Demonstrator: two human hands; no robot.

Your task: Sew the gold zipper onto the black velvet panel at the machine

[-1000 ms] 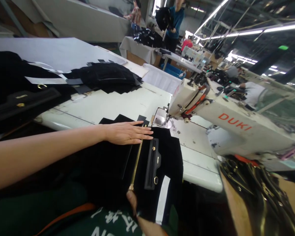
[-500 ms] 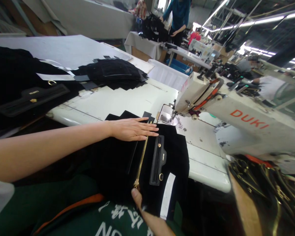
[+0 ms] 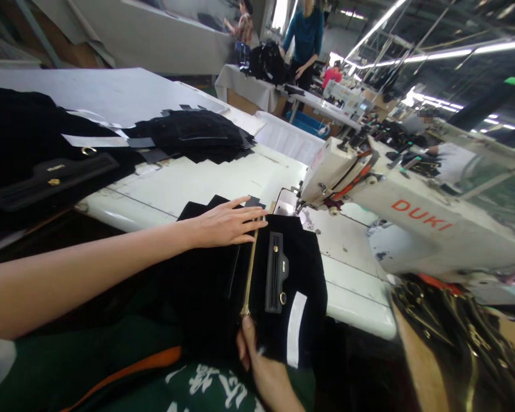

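Note:
A black fabric panel (image 3: 306,257) with a gold-toothed zipper (image 3: 249,273) down its middle hangs over the front edge of the sewing table. My left hand (image 3: 229,223) lies flat across the far end of the zipper, fingers stretched and slightly apart. At the zipper's near end, my right hand (image 3: 257,349) pinches the panel, thumb on top by the slider and the other fingers partly hidden. To the right of the zipper, a black trim piece (image 3: 275,272) bears a gold stud and a ring. A white strip (image 3: 297,329) runs below it.
A sewing machine (image 3: 369,189) stands just beyond the panel. Stacked black panels (image 3: 193,133) and more black fabric (image 3: 17,143) lie at the left. Black pieces with gold zippers (image 3: 450,326) are heaped at the lower right. Co-workers are in the background.
My right hand has moved slightly up and now shows more of its fingers curled at the panel. The left hand stays flat, shifted a little left in view.

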